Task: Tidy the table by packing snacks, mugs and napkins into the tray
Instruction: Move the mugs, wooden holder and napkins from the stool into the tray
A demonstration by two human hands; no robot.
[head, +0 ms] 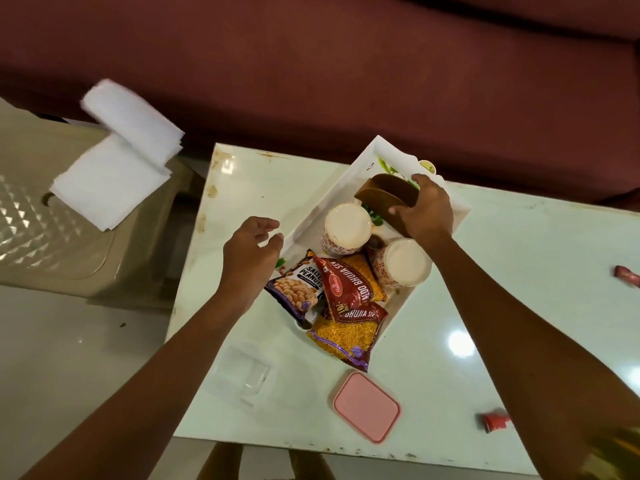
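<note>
My right hand (424, 206) grips the brown napkin holder (382, 194) at the tray's (363, 162) far end, centre-right of frame; I'd seat it flat beside the mugs (346, 226), with my empty, relaxed left hand (251, 251) steadying the rim.

The tray (349, 174) is white with green leaf prints. The holder (381, 195) is plain brown. The left mug (346, 225) and right mug (403, 261) are cream with small red-orange dashes on the sides. The peanut packet (298, 289) is purple and white, and the sev packets (349, 282) are red over yellow. The napkins (121, 150) are white, the table (519, 271) pale mint, the lid (366, 406) pink and the sofa (311, 64) maroon. The chair (41, 220) is beige with a diamond pattern.
</note>
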